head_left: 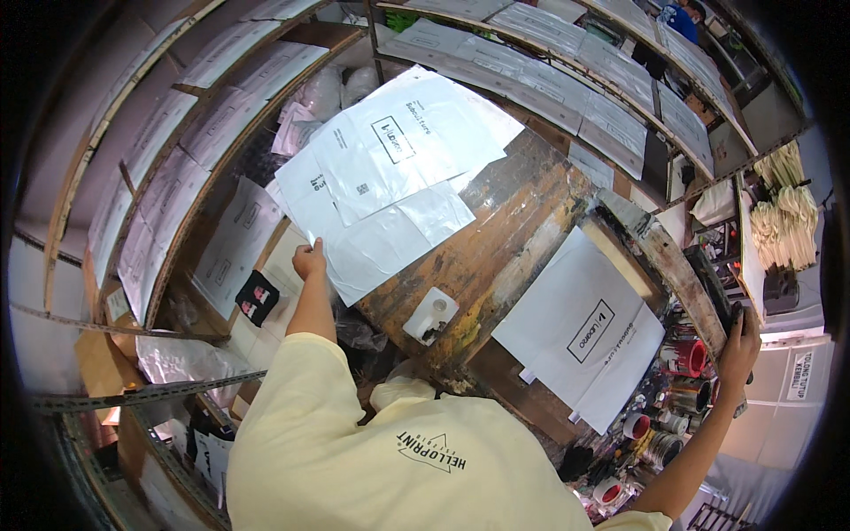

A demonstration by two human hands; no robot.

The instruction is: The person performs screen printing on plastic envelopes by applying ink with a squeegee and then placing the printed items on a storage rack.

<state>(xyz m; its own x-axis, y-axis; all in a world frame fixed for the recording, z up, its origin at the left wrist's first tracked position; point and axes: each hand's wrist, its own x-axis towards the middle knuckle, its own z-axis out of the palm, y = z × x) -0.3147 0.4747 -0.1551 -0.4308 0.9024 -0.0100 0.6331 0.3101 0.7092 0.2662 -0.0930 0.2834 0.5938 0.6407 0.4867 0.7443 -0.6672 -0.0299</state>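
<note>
My left hand is closed at the lower left edge of a white plastic bag, pinching it. This bag lies with other printed white bags in a loose, overlapping pile on the stained wooden table. On the right, my right hand grips the near end of a raised, paint-stained wooden frame, beside a dark bar; some of its fingers are hidden. Between the hands, a single white printed bag lies flat on a board, with two small tabs at its near edge.
A small white block sits on the wooden table. Paint cans crowd the right side near my forearm. Racks of printed bags stand behind and at the left. A black folded cloth lies left. Another person is far right.
</note>
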